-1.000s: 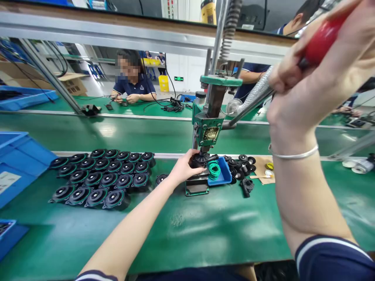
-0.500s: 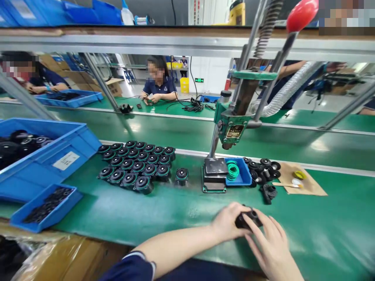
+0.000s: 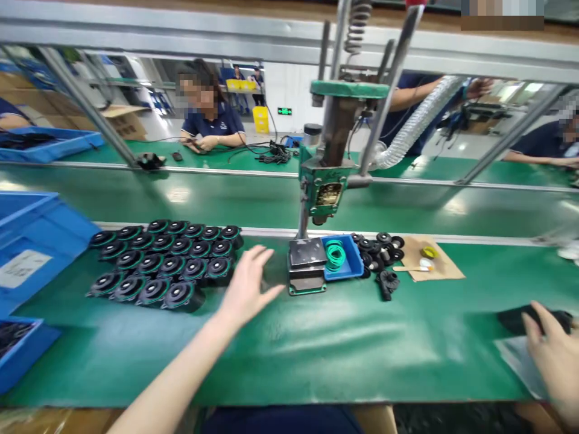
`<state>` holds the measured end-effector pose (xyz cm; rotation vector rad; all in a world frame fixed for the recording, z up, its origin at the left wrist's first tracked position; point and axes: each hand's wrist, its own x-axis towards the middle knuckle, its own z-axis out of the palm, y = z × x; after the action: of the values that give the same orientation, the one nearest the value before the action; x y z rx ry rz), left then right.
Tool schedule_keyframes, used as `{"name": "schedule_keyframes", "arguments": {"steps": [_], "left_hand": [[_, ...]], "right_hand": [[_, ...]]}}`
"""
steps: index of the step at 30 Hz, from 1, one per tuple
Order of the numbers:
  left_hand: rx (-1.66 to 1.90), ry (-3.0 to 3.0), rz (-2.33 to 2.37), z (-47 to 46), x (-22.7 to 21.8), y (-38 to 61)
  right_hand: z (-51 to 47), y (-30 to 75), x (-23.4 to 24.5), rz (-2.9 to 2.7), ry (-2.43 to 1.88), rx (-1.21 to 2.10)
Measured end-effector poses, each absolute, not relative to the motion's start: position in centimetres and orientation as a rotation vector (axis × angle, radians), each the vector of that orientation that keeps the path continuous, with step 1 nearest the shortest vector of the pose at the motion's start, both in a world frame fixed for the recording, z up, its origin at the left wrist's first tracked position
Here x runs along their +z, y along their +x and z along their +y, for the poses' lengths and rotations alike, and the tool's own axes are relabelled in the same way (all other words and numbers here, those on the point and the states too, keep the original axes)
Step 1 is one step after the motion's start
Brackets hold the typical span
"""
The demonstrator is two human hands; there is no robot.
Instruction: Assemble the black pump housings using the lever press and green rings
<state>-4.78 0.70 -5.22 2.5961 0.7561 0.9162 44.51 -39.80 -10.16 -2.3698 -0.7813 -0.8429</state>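
Observation:
My left hand (image 3: pixel 246 283) is open with its fingers spread, hovering over the green mat between the rows of black round parts (image 3: pixel 167 259) and the base block (image 3: pixel 307 260) of the green hand press (image 3: pixel 323 181). It holds nothing. At the far right edge, my right hand (image 3: pixel 549 352) lies with its fingers curled over a black part (image 3: pixel 513 319) low on the mat, beside a grey sheet (image 3: pixel 515 358). The press block is bare, and the press lever (image 3: pixel 389 78) stands raised.
A small blue tray of green rings (image 3: pixel 337 256) sits right of the press, then loose black pieces (image 3: pixel 377 250) and a cardboard scrap (image 3: pixel 441 262). Blue bins (image 3: pixel 36 241) stand at the left. Behind runs a green conveyor (image 3: pixel 226 202); a person (image 3: pixel 210 123) works across it.
Both hands held the black part in front of me; now my right hand has carried it far right, and my left hand has let go and moved up towards the rows of parts.

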Motion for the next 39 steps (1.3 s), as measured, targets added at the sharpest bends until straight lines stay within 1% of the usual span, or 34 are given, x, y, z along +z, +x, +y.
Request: {"name": "schedule_keyframes", "arguments": {"steps": [3,6,8,9,11,13,17,20,23,26,29,32,36,39], "left_hand": [[0.709,2.707,0.836,5.2,-6.8,-7.3],[0.605,2.709,0.803,6.5,-8.3,-7.9],[0.602,2.667,0.795,5.8,-8.7,-7.7],[0.591,2.634,0.783,5.0,-8.8,-7.6],[0.542,2.546,0.739,3.0,-8.8,-7.3],[0.491,2.425,0.689,0.5,-9.0,-6.9],[0.430,2.115,0.600,-4.0,-9.9,-5.7],[0.408,1.873,0.581,-5.8,-10.6,-4.7],[0.411,1.722,0.578,-6.3,-11.1,-4.1],[0.426,1.648,0.584,-6.3,-11.4,-3.8],[0.445,1.639,0.572,-6.4,-11.9,-3.9],[0.470,1.676,0.542,-6.4,-12.3,-4.0],[0.494,1.794,0.545,-6.5,-12.6,-4.1],[0.495,1.854,0.557,-6.6,-12.5,-4.1]], "right_hand": [[-41.8,48.6,-8.2,-0.563,-2.606,-0.806],[-39.6,47.8,-5.2,-0.418,-2.615,-0.785],[-36.0,44.8,-4.0,-0.549,-2.512,-0.694],[-33.8,42.9,-4.0,-0.691,-2.441,-0.545],[-29.3,38.8,-5.1,-0.916,-2.360,-0.297],[-25.4,35.1,-7.4,-1.058,-2.309,-0.144],[-21.2,30.7,-11.4,-1.103,-2.261,-0.122],[-21.3,29.0,-11.9,-1.137,-2.230,-0.101],[-22.8,26.9,-11.7,-1.277,-2.149,0.054],[-23.9,24.4,-12.2,-1.352,-2.045,0.223],[-23.4,22.5,-12.5,-1.282,-1.995,0.253],[-21.9,20.9,-10.8,-1.228,-1.938,0.325],[-19.1,17.5,-6.3,-1.314,-1.803,0.512],[-17.2,14.7,-4.5,-1.496,-1.747,0.460]]}}
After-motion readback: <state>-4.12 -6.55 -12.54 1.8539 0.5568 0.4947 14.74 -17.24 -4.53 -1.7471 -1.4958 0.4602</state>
